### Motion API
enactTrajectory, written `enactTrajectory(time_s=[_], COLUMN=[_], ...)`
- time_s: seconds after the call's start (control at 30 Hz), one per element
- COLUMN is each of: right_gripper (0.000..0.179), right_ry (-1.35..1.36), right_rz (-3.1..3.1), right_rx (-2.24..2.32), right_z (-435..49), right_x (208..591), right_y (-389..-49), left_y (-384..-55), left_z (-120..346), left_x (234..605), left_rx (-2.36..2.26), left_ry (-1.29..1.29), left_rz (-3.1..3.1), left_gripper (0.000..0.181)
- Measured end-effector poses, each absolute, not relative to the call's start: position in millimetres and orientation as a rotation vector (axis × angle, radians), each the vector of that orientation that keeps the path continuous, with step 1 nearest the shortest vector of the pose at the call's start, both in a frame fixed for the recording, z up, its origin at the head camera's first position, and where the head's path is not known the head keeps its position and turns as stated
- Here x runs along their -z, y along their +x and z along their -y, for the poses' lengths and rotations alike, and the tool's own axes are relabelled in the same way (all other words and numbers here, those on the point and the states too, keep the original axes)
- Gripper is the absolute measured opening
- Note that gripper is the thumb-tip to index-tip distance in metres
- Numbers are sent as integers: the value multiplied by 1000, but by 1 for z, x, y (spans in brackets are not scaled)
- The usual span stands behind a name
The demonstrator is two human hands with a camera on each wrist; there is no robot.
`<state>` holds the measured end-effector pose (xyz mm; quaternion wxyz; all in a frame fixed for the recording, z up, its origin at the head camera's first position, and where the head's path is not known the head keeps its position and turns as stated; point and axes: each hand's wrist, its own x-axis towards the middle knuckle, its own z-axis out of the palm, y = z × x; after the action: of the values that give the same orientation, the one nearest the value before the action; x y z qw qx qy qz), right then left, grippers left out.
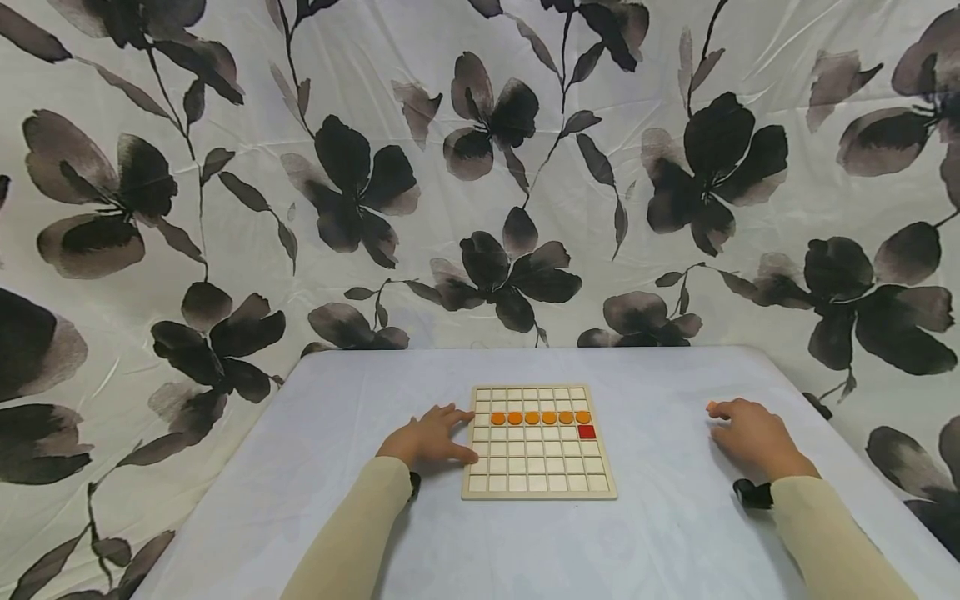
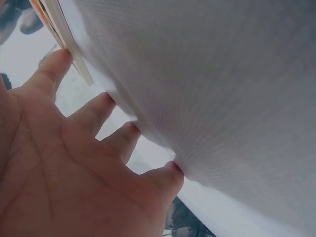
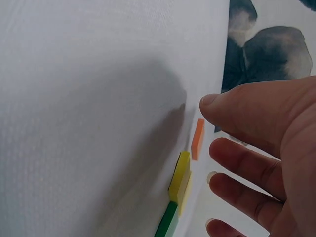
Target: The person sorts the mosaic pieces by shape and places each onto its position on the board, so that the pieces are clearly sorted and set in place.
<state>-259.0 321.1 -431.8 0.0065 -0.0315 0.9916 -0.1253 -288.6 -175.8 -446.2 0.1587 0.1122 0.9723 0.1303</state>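
Note:
A pale wooden grid board lies on the table, with a row of orange round pieces across it. Below that row's right end sits a red square piece. My left hand rests at the board's left side, fingers spread, fingertips down on the cloth and touching the board's edge. Off to the right, my right hand hovers over the table, close to an orange piece. Its thumb and fingers are apart with nothing between them. Yellow pieces and a green piece lie nearby.
A white cloth covers the table. Behind it hangs a white curtain with dark flowers. The yellow and green pieces are hidden by the right hand in the head view.

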Motion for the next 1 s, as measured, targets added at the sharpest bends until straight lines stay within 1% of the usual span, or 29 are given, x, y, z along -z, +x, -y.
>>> enactTrajectory(time_s=[0.43,0.67,1.0], right_gripper=[33,36,35], right_ry=[-28,57,87], right_rz=[-3085,-3039,-3039], right_rx=[407,437,386], right_z=[-335,-339,-345], right_x=[436,437,439], right_y=[-253,-252,-253], left_y=[-288,-288,-289], left_z=[175,175,176], left_x=[446,444,446], left_rx=[-377,-380,-369], left_ry=[305,303,324], left_rz=[-2782,-2782,-2790], left_gripper=[85,85,85])
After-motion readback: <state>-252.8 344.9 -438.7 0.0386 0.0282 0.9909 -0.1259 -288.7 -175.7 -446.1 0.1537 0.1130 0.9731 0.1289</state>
